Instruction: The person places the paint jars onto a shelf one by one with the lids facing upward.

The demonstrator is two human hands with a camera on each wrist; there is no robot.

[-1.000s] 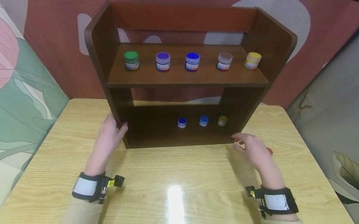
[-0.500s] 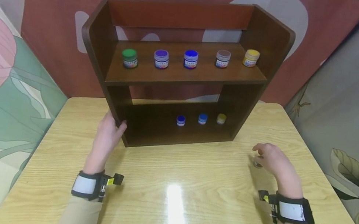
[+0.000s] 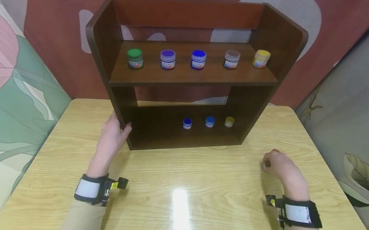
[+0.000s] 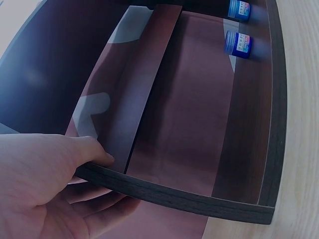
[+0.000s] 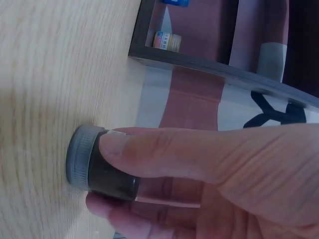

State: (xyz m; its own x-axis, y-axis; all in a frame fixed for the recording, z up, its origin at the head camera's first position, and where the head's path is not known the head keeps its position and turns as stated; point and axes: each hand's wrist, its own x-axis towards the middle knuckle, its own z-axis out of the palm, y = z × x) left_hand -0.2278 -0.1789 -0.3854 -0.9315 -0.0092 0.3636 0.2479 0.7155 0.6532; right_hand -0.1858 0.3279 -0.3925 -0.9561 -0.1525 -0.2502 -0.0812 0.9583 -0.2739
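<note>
My left hand (image 3: 111, 137) grips the left side panel of a dark brown two-tier shelf (image 3: 278, 40); in the left wrist view its thumb lies on the inner face and its fingers outside. Right of the shelf, my right hand (image 3: 282, 168) pinches a small paint jar (image 5: 112, 172) low at the tabletop. Dark contents fill this jar, and its greyish lid (image 5: 82, 157) points down at the wood, so it is upside down. Whether the lid touches the table I cannot tell. The palm and fingers hide much of the jar in the head view.
On the upper tier stand a green jar (image 3: 135, 58), a purple jar (image 3: 168, 59), a blue jar (image 3: 198, 59), a clear-lidded jar (image 3: 231, 59) and a yellow jar (image 3: 261, 59). Several smaller-looking jars, including a dark blue one (image 3: 187, 123), sit below. Patterned cloth hangs behind the wooden table (image 3: 149, 187).
My right hand has left the shelf's lower right corner, moved right, and closed its fingers on the small jar there. The left hand stays on the side panel.
</note>
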